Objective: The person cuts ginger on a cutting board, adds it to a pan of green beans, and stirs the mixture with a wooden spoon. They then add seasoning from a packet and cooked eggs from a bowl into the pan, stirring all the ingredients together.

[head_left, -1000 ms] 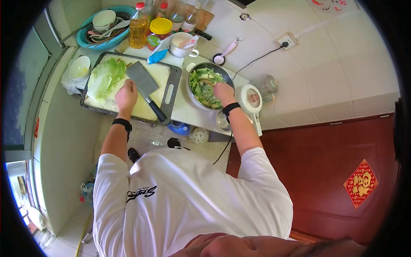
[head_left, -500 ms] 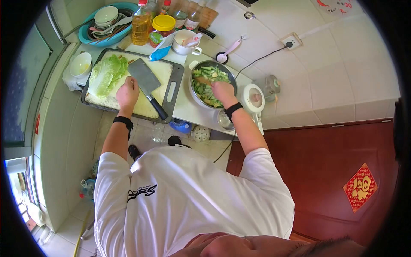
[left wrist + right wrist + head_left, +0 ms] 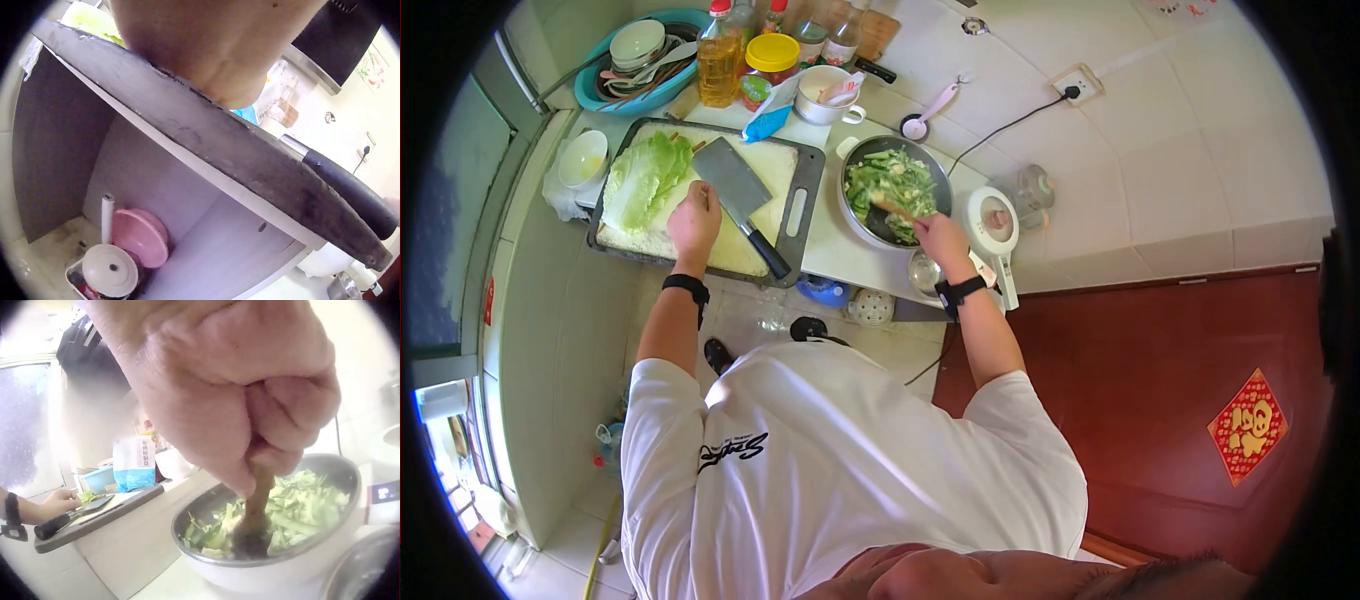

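Observation:
In the right wrist view, the right hand (image 3: 231, 381) grips a wooden utensil (image 3: 257, 503) whose lower end is among chopped greens (image 3: 306, 506) in a round pan (image 3: 287, 557). From the head view, the right hand (image 3: 943, 245) is at the pan's near right side. The left hand (image 3: 694, 222) rests at the near part of the cutting board (image 3: 798, 215), between leafy cabbage (image 3: 640, 185) and a cleaver (image 3: 738, 182) lying flat. Its fingers look loosely curled, with nothing seen in them. Only the heel of the left hand (image 3: 206, 50) shows in the left wrist view.
Behind the board stand a blue basin (image 3: 590, 92) of dishes, an oil bottle (image 3: 719, 65), a yellow-lidded jar (image 3: 772, 55) and a white pot (image 3: 812, 105). Right of the pan are a white appliance (image 3: 992, 222) and a metal bowl (image 3: 924, 272). A cord runs up the wall.
The right hand has moved toward the body and slightly right, bringing the utensil to the pan's near side. The greens have shifted. The left hand has stayed on the board.

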The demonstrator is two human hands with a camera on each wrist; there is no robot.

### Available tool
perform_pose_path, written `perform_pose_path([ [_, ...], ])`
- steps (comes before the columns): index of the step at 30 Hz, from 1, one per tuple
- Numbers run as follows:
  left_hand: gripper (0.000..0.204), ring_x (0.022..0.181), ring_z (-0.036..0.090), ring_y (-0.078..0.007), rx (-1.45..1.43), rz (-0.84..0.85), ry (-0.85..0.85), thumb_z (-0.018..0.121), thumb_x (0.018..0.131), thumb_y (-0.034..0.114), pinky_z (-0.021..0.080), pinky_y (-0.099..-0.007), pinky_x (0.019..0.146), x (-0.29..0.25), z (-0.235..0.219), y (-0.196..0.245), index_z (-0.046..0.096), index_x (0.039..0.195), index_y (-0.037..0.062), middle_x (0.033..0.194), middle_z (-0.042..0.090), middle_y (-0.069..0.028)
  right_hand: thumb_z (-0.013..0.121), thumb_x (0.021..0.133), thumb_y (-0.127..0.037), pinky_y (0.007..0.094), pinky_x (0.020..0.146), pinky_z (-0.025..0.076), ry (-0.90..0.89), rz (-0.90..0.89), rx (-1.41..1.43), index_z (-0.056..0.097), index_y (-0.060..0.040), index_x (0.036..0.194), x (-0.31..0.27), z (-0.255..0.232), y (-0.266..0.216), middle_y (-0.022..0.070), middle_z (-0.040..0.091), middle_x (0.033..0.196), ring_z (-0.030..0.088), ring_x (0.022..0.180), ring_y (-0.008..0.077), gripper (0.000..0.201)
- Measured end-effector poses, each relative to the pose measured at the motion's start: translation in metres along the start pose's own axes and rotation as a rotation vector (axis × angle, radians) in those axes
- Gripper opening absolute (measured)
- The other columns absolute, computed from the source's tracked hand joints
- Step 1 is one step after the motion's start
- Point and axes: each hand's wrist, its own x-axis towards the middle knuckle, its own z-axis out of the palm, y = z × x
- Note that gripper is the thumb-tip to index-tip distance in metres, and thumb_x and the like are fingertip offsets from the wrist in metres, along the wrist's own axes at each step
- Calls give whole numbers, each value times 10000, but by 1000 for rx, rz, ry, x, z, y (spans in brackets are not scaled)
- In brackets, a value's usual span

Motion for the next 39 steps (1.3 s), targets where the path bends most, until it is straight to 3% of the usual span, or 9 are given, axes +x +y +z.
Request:
perform_pose_path([
  [8, 127, 619, 651, -335, 12, -4, -33, 570, 922, 275, 496, -452, 541, 0, 1, 1, 618, 923, 157, 663, 668, -89, 617, 874, -286, 467, 712, 540, 121, -33, -56, 740, -121, 945, 57, 16, -23, 150, 698, 843, 671, 773, 374, 217],
  [11, 124, 626, 651, -333, 2, -15, -39, 570, 922, 276, 497, -452, 549, 0, -1, -1, 617, 929, 161, 671, 672, -86, 607, 876, -300, 458, 705, 540, 49, -67, -121, 743, -121, 941, 40, 35, -23, 143, 698, 826, 674, 771, 363, 234],
  [17, 124, 630, 653, -331, -8, -62, -73, 568, 925, 278, 499, -452, 552, 1, -2, 0, 615, 938, 164, 679, 677, -80, 621, 846, -317, 462, 694, 533, -179, -6, -91, 747, -115, 891, -4, -50, 0, 174, 684, 809, 672, 774, 368, 241],
  [20, 126, 633, 655, -331, -8, -59, -75, 566, 927, 280, 499, -452, 551, 2, -2, 0, 614, 941, 164, 682, 678, -81, 623, 841, -322, 463, 696, 536, -269, -110, -146, 749, -123, 890, -3, -9, 14, 172, 692, 832, 671, 777, 371, 241],
  [22, 127, 635, 657, -331, -2, -54, -83, 566, 927, 281, 499, -452, 550, 0, -1, 0, 614, 943, 164, 685, 679, -82, 625, 853, -322, 469, 698, 537, -193, -54, -178, 750, -126, 900, -6, -2, -14, 165, 697, 836, 672, 777, 372, 237],
  [25, 128, 626, 654, -330, 19, -34, -64, 565, 929, 284, 497, -454, 544, 1, 0, -2, 614, 940, 165, 667, 673, -79, 628, 857, -266, 458, 665, 548, 168, -37, -57, 744, -118, 839, 20, 8, -21, 154, 693, 759, 683, 729, 358, 190],
  [30, 130, 597, 642, -334, 38, -13, -36, 562, 928, 284, 491, -458, 537, 1, 2, -1, 617, 924, 166, 636, 655, -77, 603, 870, -266, 469, 661, 544, 203, -45, -70, 733, -94, 811, 62, 12, -17, 174, 690, 763, 685, 717, 354, 224],
  [33, 132, 603, 645, -335, 8, -22, -36, 565, 927, 285, 491, -459, 538, 1, -1, 0, 618, 917, 164, 641, 657, -79, 605, 888, -300, 472, 707, 537, 45, -5, -178, 739, -154, 980, 58, 45, -14, 150, 700, 836, 680, 795, 356, 218],
  [39, 129, 605, 645, -337, -5, -50, -41, 568, 923, 286, 490, -459, 536, 1, 0, -1, 620, 922, 168, 636, 652, -88, 621, 875, -326, 460, 708, 536, 5, -12, -103, 752, -171, 994, 0, -41, 22, 131, 707, 843, 681, 811, 337, 235],
])
